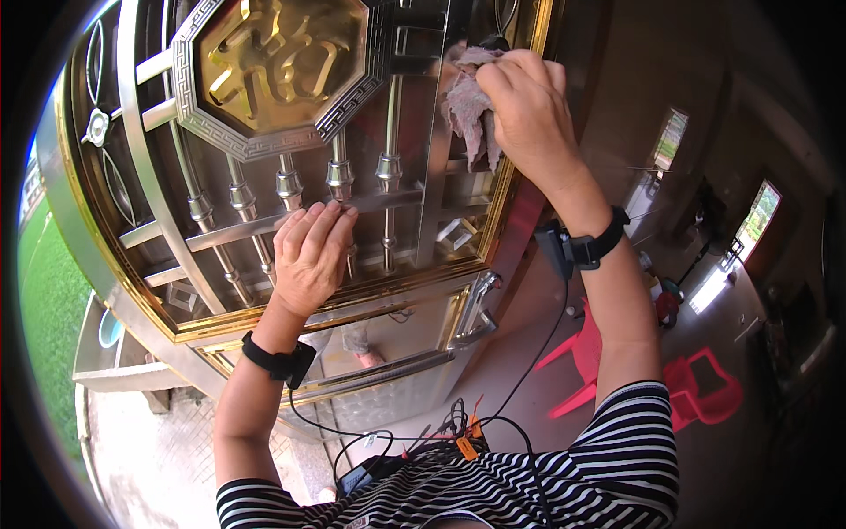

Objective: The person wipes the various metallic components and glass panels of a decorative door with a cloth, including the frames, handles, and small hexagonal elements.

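A shiny steel door [414, 353] with gold trim fills the upper left. It carries an octagonal gold plaque [273, 62] above a row of turned steel bars [288, 185]. My left hand [310, 256] rests on a horizontal rail of the grille, fingers curled over it. Higher up, my right hand [529, 106] is closed on a crumpled pinkish-grey rag [467, 110] and presses it against the door's right vertical bar. Both wrists wear black straps.
A steel door handle [476, 309] juts out at the door's right edge. Red plastic chairs [696, 388] stand on the floor inside at the right. Green grass [44, 309] and a concrete step [115, 353] lie at the left. Cables hang at my striped shirt.
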